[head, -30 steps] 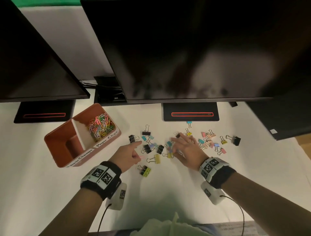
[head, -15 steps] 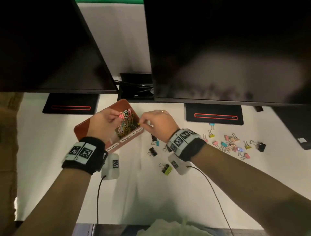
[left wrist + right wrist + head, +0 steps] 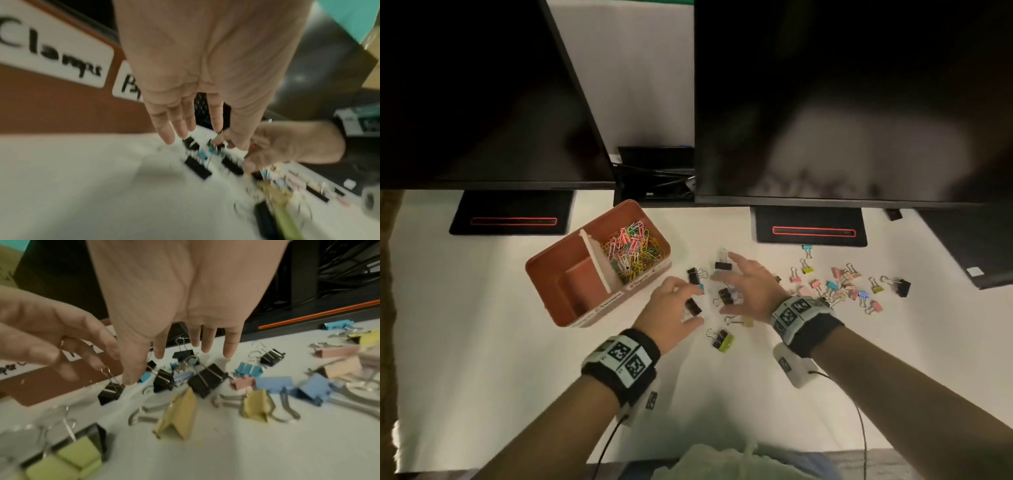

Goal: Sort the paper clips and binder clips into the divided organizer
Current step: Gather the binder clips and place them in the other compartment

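Observation:
The brown divided organizer [image 3: 571,310] stands left of centre, with coloured paper clips [image 3: 631,250] heaped in its right compartment; no clips show in the left one. Binder clips lie scattered on the white table [image 3: 482,342]. My left hand [image 3: 688,301] hovers with spread fingers over a black binder clip [image 3: 693,306] [image 3: 111,391]. My right hand [image 3: 726,291] is spread over another black clip [image 3: 725,295], its fingers [image 3: 230,347] straight. Neither hand holds anything. The left wrist view shows straight left fingers [image 3: 168,133] above blurred clips.
A green and black clip [image 3: 722,339] lies nearest me. Pastel clips [image 3: 839,284] and a black one [image 3: 902,287] spread to the right. Two dark monitors on stands [image 3: 512,221] [image 3: 811,230] overhang the back, with cables [image 3: 654,178] between them.
Both hands were over the organizer's paper clip compartment half a second ago; they have come back right to the binder clips and are open.

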The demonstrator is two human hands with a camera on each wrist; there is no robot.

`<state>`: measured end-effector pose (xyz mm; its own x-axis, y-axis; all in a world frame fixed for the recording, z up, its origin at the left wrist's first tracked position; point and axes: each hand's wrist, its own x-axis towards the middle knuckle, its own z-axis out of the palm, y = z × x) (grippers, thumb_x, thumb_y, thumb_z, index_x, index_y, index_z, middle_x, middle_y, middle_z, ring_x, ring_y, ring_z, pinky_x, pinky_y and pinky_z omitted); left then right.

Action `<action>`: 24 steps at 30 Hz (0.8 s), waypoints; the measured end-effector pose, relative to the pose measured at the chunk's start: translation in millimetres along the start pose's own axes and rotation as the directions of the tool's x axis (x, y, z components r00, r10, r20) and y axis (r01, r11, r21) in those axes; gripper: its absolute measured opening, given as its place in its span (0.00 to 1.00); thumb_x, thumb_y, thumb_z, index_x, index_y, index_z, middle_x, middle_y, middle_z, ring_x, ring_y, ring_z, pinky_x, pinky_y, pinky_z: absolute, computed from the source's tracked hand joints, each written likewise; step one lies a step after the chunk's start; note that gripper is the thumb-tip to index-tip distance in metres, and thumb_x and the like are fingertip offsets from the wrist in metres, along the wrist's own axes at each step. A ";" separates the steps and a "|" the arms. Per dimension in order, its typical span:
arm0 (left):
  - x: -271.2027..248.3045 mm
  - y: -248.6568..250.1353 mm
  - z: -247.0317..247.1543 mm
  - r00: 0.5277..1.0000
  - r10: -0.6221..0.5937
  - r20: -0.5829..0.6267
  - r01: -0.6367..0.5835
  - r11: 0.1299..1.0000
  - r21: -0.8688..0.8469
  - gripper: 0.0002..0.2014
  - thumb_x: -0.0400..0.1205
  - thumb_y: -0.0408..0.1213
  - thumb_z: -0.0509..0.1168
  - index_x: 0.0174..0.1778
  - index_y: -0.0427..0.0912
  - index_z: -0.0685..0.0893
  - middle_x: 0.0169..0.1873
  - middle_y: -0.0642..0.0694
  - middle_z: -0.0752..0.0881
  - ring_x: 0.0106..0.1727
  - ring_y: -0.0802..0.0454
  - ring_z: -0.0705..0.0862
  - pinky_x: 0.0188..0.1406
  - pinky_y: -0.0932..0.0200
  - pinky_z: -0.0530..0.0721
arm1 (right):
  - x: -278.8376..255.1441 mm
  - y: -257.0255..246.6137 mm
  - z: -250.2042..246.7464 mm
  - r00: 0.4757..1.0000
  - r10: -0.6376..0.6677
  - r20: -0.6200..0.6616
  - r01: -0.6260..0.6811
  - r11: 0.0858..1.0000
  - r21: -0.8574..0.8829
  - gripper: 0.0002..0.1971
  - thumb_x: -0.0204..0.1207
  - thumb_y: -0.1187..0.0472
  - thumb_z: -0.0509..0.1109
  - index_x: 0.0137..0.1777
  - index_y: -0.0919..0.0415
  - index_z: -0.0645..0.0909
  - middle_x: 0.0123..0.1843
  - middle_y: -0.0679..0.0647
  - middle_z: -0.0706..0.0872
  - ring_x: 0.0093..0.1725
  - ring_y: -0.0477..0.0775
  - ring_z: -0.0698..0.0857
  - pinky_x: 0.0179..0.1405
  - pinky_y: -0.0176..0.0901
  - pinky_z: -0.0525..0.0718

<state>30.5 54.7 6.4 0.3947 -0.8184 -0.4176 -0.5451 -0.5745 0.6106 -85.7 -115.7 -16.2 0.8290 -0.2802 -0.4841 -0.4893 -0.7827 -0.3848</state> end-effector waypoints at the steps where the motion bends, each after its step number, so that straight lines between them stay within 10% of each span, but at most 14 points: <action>1: 3.7 -2.0 9.9 0.999 -0.024 0.028 0.024 1.000 0.008 0.22 0.75 0.44 0.70 0.65 0.52 0.77 0.63 0.50 0.71 0.65 0.51 0.74 0.71 0.51 0.74 | -0.1 0.2 2.1 1.000 -0.008 0.018 0.008 1.000 -0.029 0.31 0.69 0.43 0.73 0.72 0.38 0.68 0.83 0.54 0.53 0.79 0.63 0.60 0.76 0.69 0.63; 8: 12.6 -14.2 34.3 0.997 -0.056 -0.057 0.056 0.998 0.003 0.07 0.76 0.29 0.68 0.48 0.41 0.85 0.53 0.47 0.76 0.50 0.51 0.81 0.63 0.54 0.81 | 5.7 4.1 10.3 0.998 0.003 -0.064 0.001 0.998 0.067 0.20 0.73 0.56 0.73 0.65 0.50 0.79 0.63 0.55 0.74 0.60 0.57 0.74 0.64 0.51 0.78; 16: -8.8 1.4 -2.1 0.979 0.015 -0.201 -0.044 0.989 -0.140 0.08 0.75 0.35 0.71 0.48 0.49 0.84 0.48 0.53 0.81 0.40 0.59 0.82 0.50 0.61 0.85 | -4.8 7.8 5.0 0.986 -0.084 -0.147 0.112 0.976 0.189 0.17 0.72 0.61 0.73 0.61 0.51 0.81 0.58 0.52 0.77 0.54 0.51 0.79 0.59 0.41 0.81; 24: -62.3 -24.7 -87.0 0.848 -0.149 -0.509 0.016 0.966 -0.256 0.11 0.70 0.34 0.76 0.46 0.49 0.85 0.43 0.56 0.82 0.40 0.64 0.82 0.41 0.70 0.79 | -4.9 -66.9 -36.3 0.877 -0.415 -0.242 0.466 0.859 0.212 0.16 0.70 0.62 0.76 0.58 0.54 0.83 0.55 0.53 0.79 0.50 0.42 0.76 0.54 0.28 0.74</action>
<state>83.7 121.1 75.9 0.7924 -0.6013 -0.1022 -0.3310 -0.5648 0.7560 -47.3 -82.2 40.4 0.9957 -0.0553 -0.0743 -0.0920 -0.6851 -0.7226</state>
